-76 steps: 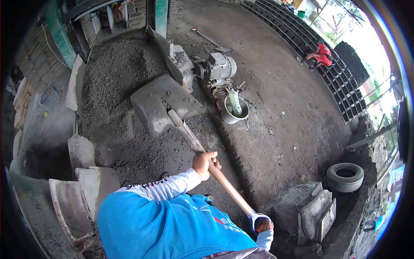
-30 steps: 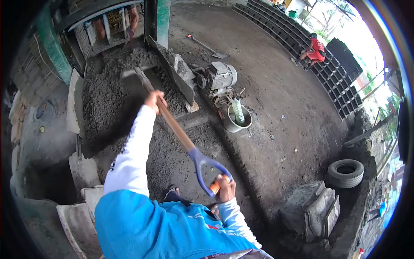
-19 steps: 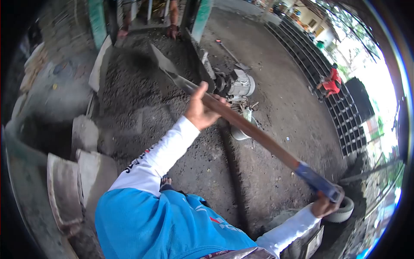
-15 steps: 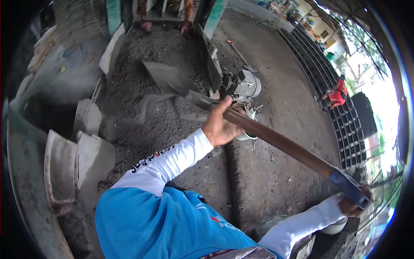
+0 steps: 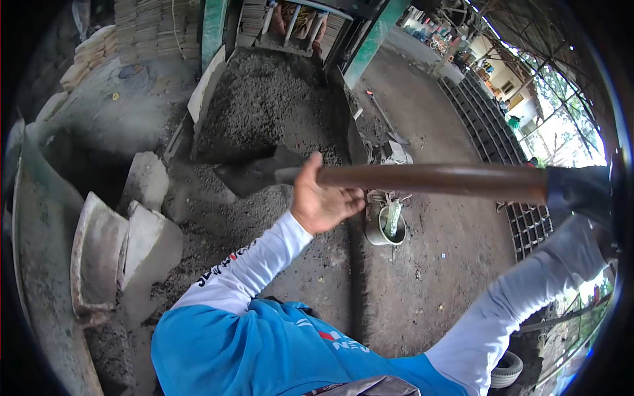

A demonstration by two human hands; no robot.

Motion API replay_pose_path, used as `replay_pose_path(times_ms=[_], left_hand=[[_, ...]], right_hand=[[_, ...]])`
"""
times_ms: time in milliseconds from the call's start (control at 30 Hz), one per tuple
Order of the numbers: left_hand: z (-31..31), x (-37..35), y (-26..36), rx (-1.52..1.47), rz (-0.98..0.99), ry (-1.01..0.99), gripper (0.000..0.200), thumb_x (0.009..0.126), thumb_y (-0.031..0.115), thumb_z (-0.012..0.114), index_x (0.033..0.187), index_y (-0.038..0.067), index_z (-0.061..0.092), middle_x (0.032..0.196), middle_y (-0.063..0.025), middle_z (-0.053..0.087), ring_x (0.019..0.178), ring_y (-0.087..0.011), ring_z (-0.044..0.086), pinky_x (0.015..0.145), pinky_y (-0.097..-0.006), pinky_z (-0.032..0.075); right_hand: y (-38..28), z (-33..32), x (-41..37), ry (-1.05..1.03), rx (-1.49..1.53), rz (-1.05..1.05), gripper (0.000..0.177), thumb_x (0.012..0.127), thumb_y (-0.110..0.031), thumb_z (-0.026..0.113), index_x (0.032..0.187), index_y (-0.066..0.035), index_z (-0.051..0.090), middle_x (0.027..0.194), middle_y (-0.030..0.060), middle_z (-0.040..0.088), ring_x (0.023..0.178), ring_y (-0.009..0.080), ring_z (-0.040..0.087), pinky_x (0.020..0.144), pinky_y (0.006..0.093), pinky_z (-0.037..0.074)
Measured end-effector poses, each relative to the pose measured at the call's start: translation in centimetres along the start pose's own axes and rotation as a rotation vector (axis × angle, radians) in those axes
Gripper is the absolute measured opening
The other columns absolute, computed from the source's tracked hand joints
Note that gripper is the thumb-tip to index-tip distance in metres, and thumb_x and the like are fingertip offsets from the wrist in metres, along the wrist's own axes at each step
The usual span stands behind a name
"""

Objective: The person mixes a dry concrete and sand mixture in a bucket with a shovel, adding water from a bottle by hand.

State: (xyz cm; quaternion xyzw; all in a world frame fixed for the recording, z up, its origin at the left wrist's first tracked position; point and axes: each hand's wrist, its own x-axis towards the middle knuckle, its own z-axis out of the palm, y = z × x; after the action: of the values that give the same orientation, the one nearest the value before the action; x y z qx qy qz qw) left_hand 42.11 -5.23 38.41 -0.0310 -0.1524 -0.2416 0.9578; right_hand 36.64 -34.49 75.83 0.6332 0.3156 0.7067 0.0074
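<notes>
A shovel with a brown shaft [image 5: 436, 182] stretches across the view. My left hand [image 5: 325, 203] supports the shaft close to the blade, thumb above and fingers loosely extended beneath. The dark blade [image 5: 254, 173] is tilted at the near edge of a heap of grey, crumbly mix [image 5: 271, 99]; whether it carries any is hard to see. At the far right, my right hand [image 5: 604, 241] is at the dark handle end [image 5: 578, 191], its fingers mostly hidden in shadow.
Another person's hands [image 5: 319, 39] are by the bars behind the heap. Broken curved slabs [image 5: 99, 254] stand at left. A bucket [image 5: 386, 228] and a motor [image 5: 396, 153] sit right of the heap. Another long-handled tool [image 5: 383, 115] lies on the ground; a tyre [image 5: 506, 369] is at lower right.
The shovel has swung from a slant to nearly level, its blade drawn back toward me. My right hand has risen with the handle. The view has shifted, and the other person's hands are farther up.
</notes>
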Motion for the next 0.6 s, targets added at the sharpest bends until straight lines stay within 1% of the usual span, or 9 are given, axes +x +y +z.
replay_pose_path(times_ms=[133,267,300,333,433,500,533,567,600], left_hand=[[-2.1,3.0,8.9,0.04,0.112,0.124,0.06,0.086,0.057,0.049,0.096,0.0,0.066,0.093,-0.0159,0.066,0.081,-0.0272,0.06,0.084,-0.0463,0.042],[-6.5,6.6,16.1,0.072,0.125,0.522,0.048,0.081,0.049,0.057,0.091,0.002,0.059,0.104,-0.0147,0.06,0.102,-0.0293,0.053,0.083,-0.0487,0.041],[-8.4,7.4,18.0,0.044,0.065,0.528,0.043,0.072,0.042,0.066,0.088,0.004,0.056,0.096,-0.0152,0.059,0.098,-0.0297,0.055,0.084,-0.0479,0.04],[-9.6,8.0,19.4,0.022,0.035,0.608,0.034,0.071,0.035,0.069,0.084,0.007,0.054,0.096,-0.0137,0.057,0.098,-0.0297,0.054,0.084,-0.049,0.04],[-12.8,9.9,21.2,0.131,0.149,0.773,0.028,0.078,0.031,0.066,0.087,0.009,0.052,0.092,-0.011,0.052,0.092,-0.0277,0.052,0.084,-0.0481,0.041],[-16.6,12.0,21.8,0.192,0.241,0.802,0.026,0.081,0.029,0.064,0.092,0.009,0.05,0.089,-0.0092,0.049,0.088,-0.0261,0.05,0.083,-0.0468,0.043],[-17.6,12.4,21.3,0.257,0.273,0.831,0.027,0.082,0.028,0.064,0.094,0.009,0.049,0.088,-0.0083,0.047,0.085,-0.0253,0.05,0.081,-0.0462,0.044],[-18.5,12.5,20.7,0.327,0.301,0.864,0.027,0.084,0.027,0.063,0.097,0.01,0.047,0.086,-0.0075,0.046,0.083,-0.0246,0.049,0.08,-0.0456,0.045],[-18.5,13.3,20.0,0.398,0.33,0.885,0.028,0.085,0.027,0.063,0.099,0.01,0.046,0.084,-0.0067,0.044,0.08,-0.0239,0.048,0.079,-0.045,0.045]], right_hand=[[-7.5,5.8,0.5,0.0,0.165,-0.034,0.012,0.077,-0.01,0.069,0.083,-0.002,0.063,0.074,0.0068,0.064,0.065,0.0186,0.063,0.06,0.0281,0.05],[-14.6,7.6,-3.1,-0.017,0.324,0.014,0.012,0.074,-0.006,0.072,0.082,-0.003,0.063,0.072,0.0054,0.064,0.065,0.0175,0.064,0.059,0.0268,0.05],[-16.3,7.3,-5.2,-0.1,0.202,0.144,0.015,0.07,-0.002,0.072,0.082,-0.003,0.063,0.072,0.0058,0.064,0.065,0.0181,0.064,0.06,0.0276,0.05],[-17.8,6.2,-7.4,-0.186,0.077,0.275,0.02,0.067,0.002,0.073,0.082,-0.003,0.062,0.072,0.0061,0.064,0.065,0.0188,0.064,0.06,0.0284,0.05],[-19.1,2.9,-17.2,-0.35,0.129,0.777,0.02,0.068,0.005,0.065,0.085,-0.003,0.059,0.076,0.0106,0.064,0.067,0.0238,0.066,0.063,0.0318,0.051],[-19.9,1.2,-25.9,-0.323,0.157,0.918,0.02,0.068,0.005,0.063,0.085,-0.002,0.057,0.076,0.0144,0.064,0.068,0.0268,0.065,0.064,0.0328,0.05],[-20.7,0.5,-30.0,-0.368,0.102,1.116,0.018,0.07,0.002,0.065,0.084,-0.001,0.055,0.078,0.0157,0.064,0.071,0.0265,0.065,0.067,0.0333,0.05],[-21.6,0.0,-33.6,-0.371,0.125,1.318,0.019,0.072,-0.003,0.069,0.085,0.0,0.055,0.079,0.0154,0.064,0.072,0.0247,0.064,0.068,0.0335,0.05],[-22.2,-0.7,-36.1,-0.294,0.135,1.331,0.02,0.076,-0.007,0.071,0.089,0.001,0.058,0.079,0.0115,0.065,0.073,0.0227,0.064,0.068,0.0337,0.05]])
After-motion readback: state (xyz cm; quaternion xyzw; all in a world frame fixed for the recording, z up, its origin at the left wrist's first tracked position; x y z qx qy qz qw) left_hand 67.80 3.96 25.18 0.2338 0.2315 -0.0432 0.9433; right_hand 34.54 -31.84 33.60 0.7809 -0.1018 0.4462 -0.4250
